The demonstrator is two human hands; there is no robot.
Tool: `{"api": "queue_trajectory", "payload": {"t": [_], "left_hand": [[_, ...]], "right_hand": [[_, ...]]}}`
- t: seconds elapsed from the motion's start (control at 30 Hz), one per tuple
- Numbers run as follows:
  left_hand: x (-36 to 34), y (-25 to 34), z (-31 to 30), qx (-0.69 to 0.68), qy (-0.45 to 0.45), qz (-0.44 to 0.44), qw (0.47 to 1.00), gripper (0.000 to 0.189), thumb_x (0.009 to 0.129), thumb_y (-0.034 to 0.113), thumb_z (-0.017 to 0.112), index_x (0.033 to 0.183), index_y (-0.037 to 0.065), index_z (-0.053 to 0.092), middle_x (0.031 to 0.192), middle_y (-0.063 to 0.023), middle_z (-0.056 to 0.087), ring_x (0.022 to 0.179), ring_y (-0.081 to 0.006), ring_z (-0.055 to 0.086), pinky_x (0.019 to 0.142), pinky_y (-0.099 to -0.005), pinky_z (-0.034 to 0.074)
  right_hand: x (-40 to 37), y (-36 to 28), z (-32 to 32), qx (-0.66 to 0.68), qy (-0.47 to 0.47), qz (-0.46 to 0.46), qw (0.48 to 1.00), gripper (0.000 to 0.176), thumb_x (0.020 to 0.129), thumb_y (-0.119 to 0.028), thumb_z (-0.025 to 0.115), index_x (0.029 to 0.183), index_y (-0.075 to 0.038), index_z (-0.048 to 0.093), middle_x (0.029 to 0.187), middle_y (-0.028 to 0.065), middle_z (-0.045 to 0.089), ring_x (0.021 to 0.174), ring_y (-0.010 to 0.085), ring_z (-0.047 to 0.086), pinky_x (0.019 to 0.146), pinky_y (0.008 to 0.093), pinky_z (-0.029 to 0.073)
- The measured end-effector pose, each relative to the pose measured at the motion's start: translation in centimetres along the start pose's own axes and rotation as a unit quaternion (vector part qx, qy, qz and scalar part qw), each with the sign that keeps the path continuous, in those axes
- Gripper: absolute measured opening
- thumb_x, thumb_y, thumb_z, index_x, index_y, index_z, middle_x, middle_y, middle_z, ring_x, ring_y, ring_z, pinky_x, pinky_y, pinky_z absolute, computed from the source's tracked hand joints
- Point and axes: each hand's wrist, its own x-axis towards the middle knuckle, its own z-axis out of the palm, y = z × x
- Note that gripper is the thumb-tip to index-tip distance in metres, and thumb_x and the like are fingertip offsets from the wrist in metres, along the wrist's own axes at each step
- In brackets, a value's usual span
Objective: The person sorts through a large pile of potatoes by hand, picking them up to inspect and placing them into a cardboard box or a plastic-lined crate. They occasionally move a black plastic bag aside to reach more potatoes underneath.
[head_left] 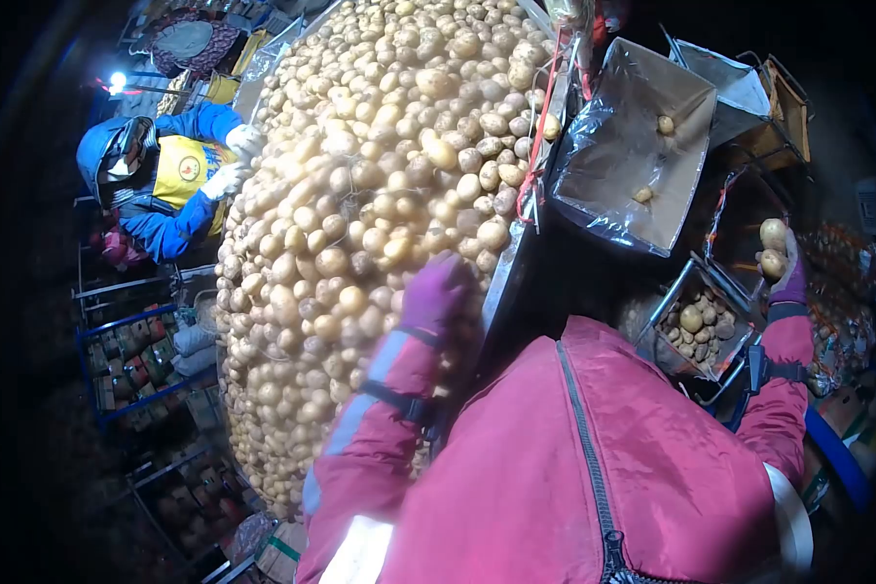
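A great heap of potatoes fills the sorting table in front of me. My left hand, in a purple glove, reaches onto the heap near its right edge. Its fingers are smeared by motion, so I cannot make out whether it grips a potato. Out to the right, my right hand, also gloved in purple, is closed around two potatoes, one above the other. Below and left of that hand, a crate holds several potatoes.
A metal rim borders the heap on my side. Beyond it stands a plastic-lined box with two potatoes inside. Across the heap, a co-worker in a blue jacket has white-gloved hands at its edge. Racks of packed goods stand at left.
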Motion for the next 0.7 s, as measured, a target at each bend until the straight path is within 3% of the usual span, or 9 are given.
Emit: {"api": "queue_trajectory", "payload": {"t": [0.1, 0.2, 0.23, 0.3, 0.37, 0.43, 0.53, 0.63, 0.7], "left_hand": [[1.6, 0.6, 1.1, 0.168, -0.049, -0.026, 0.984, 0.038, 0.082, 0.024, 0.067, 0.118, 0.011, 0.065, 0.117, -0.0119, 0.065, 0.104, -0.0341, 0.065, 0.083, -0.0439, 0.054], [2.0, 1.3, 2.0, 0.270, -0.059, -0.001, 0.961, 0.034, 0.080, 0.024, 0.068, 0.112, 0.013, 0.064, 0.110, -0.0113, 0.064, 0.091, -0.0350, 0.066, 0.072, -0.0486, 0.053], [2.1, 1.4, 2.5, 0.243, -0.008, 0.015, 0.970, 0.038, 0.059, 0.021, 0.076, 0.094, 0.014, 0.063, 0.097, -0.0115, 0.061, 0.084, -0.0369, 0.065, 0.070, -0.0484, 0.054], [2.1, 2.1, 2.7, 0.243, 0.015, 0.032, 0.969, 0.023, 0.067, 0.017, 0.071, 0.089, 0.015, 0.064, 0.096, -0.0105, 0.060, 0.081, -0.0359, 0.065, 0.065, -0.0509, 0.052], [2.0, 3.6, 1.9, 0.255, 0.006, 0.043, 0.966, 0.011, 0.073, 0.015, 0.068, 0.084, 0.013, 0.064, 0.095, -0.0103, 0.059, 0.076, -0.0367, 0.064, 0.063, -0.0506, 0.051], [2.1, 4.6, 0.9, 0.303, -0.075, -0.006, 0.950, 0.027, 0.082, 0.024, 0.069, 0.108, 0.017, 0.069, 0.115, -0.0074, 0.065, 0.091, -0.0335, 0.067, 0.070, -0.0463, 0.055], [2.2, 4.2, 0.7, 0.235, -0.071, -0.030, 0.969, 0.032, 0.082, 0.020, 0.073, 0.114, 0.013, 0.070, 0.127, -0.0107, 0.064, 0.105, -0.0325, 0.066, 0.087, -0.0414, 0.055], [2.1, -0.6, 2.8, -0.058, 0.091, -0.016, 0.994, 0.024, 0.085, 0.019, 0.071, 0.104, 0.004, 0.069, 0.125, -0.0174, 0.063, 0.107, -0.0361, 0.065, 0.089, -0.0419, 0.054], [1.7, -1.1, 2.1, -0.101, 0.070, -0.060, 0.991, 0.035, 0.088, 0.019, 0.072, 0.117, 0.001, 0.067, 0.133, -0.0199, 0.061, 0.117, -0.0323, 0.061, 0.101, -0.0391, 0.049]], "right_hand": [[1.2, 1.7, 0.6, 0.011, 0.013, -0.016, 1.000, 0.049, 0.098, -0.052, 0.058, 0.130, -0.015, 0.061, 0.098, 0.0083, 0.068, 0.066, 0.0239, 0.069, 0.047, 0.0295, 0.054], [2.8, 3.0, -0.6, -0.004, -0.044, -0.007, 0.999, 0.051, 0.101, -0.051, 0.054, 0.130, -0.010, 0.061, 0.104, 0.0082, 0.070, 0.070, 0.0219, 0.069, 0.050, 0.0300, 0.055], [4.6, 4.5, -1.8, -0.008, -0.065, -0.054, 0.996, 0.051, 0.102, -0.051, 0.053, 0.130, -0.010, 0.060, 0.107, 0.0093, 0.070, 0.070, 0.0232, 0.070, 0.050, 0.0315, 0.055], [0.4, 2.7, 0.7, 0.002, -0.103, -0.005, 0.995, 0.050, 0.100, -0.051, 0.055, 0.126, -0.009, 0.062, 0.100, 0.0103, 0.071, 0.068, 0.0250, 0.070, 0.049, 0.0337, 0.055], [-0.8, 2.4, 2.4, 0.002, -0.005, 0.033, 0.999, 0.050, 0.094, -0.053, 0.064, 0.120, -0.010, 0.064, 0.094, 0.0107, 0.071, 0.062, 0.0274, 0.069, 0.046, 0.0359, 0.053], [-2.9, 1.4, 4.0, -0.006, 0.037, 0.046, 0.998, 0.050, 0.092, -0.053, 0.067, 0.119, -0.011, 0.065, 0.095, 0.0104, 0.071, 0.063, 0.0273, 0.069, 0.049, 0.0353, 0.054], [-2.4, 1.5, 4.2, -0.023, 0.032, 0.049, 0.998, 0.049, 0.092, -0.053, 0.067, 0.119, -0.012, 0.066, 0.096, 0.0102, 0.072, 0.065, 0.0255, 0.069, 0.054, 0.0352, 0.054], [-1.9, 1.6, 3.3, -0.031, 0.040, 0.040, 0.998, 0.049, 0.092, -0.051, 0.067, 0.120, -0.011, 0.066, 0.099, 0.0105, 0.071, 0.071, 0.0249, 0.068, 0.059, 0.0360, 0.054], [-1.4, 1.5, 3.0, -0.037, 0.044, 0.038, 0.998, 0.048, 0.093, -0.049, 0.066, 0.121, -0.010, 0.066, 0.102, 0.0106, 0.071, 0.075, 0.0245, 0.068, 0.062, 0.0365, 0.054]]}}
